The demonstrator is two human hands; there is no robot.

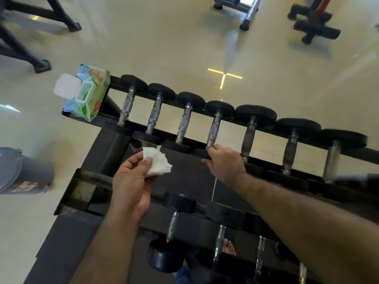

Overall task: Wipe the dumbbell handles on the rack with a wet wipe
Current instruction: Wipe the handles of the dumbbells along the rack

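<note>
1. The black rack (110, 138) stands on a pale glossy floor (164, 48); its upper tier carries a row of seven dumbbells
2. A grey bin (22, 171) sits on the floor left of the rack
3. The fourth dumbbell (214, 125) from the rack's left end has its near head gripped by the right hand (224, 161), fingers curled over it
4. A green wipes pack (90, 95), lid flipped open, lies on the rack's left end; its print is unreadable
5. The left hand (131, 179) pinches a crumpled white wet wipe (158, 163) above the rack, just left of the right hand
</note>
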